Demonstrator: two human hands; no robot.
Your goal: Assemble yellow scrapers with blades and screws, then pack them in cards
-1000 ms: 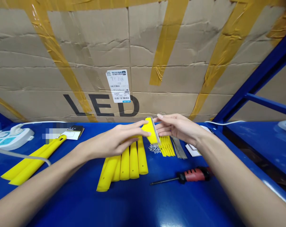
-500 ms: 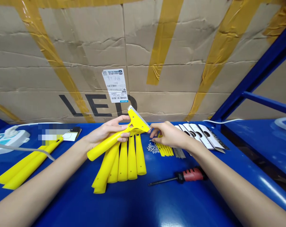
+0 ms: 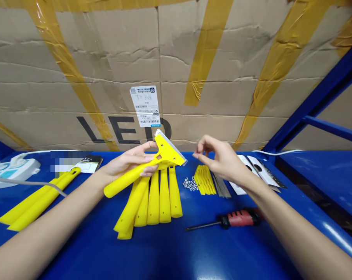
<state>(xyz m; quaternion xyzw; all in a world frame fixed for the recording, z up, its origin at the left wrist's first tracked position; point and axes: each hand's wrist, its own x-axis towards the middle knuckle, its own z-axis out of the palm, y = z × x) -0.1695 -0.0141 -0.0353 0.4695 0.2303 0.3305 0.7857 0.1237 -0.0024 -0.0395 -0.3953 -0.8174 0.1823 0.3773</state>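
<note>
A big cardboard box (image 3: 120,58) fills the whole back here, taped in yellow and lettered LED, and in front of it spreads the blue table (image 3: 176,256). Across the middle lies the row of yellow handles (image 3: 153,198), side by side and partly overlapping, with a pair of long yellow handles (image 3: 42,202) slanting off to the left beside the white power strip (image 3: 21,175). Over to the right, the red-and-black screwdriver (image 3: 240,217) lies flat, tip pointing left. And now the hands! The left hand (image 3: 129,161) has the yellow scraper (image 3: 168,151) gripped near its neck — up above the row, tilted, handle down to the left, pale-edged head up to the right. The right hand (image 3: 222,155) hovers just apart from that head, thumb and fingertips in a narrow pinch — whether anything sits between them, I can't tell. Behind its wrist lie printed cards (image 3: 265,171); below the fingers come the small yellow plates (image 3: 204,179), thin metal strips (image 3: 221,186) just beside them, and, tiniest of all, a scatter of screws (image 3: 190,183).
</note>
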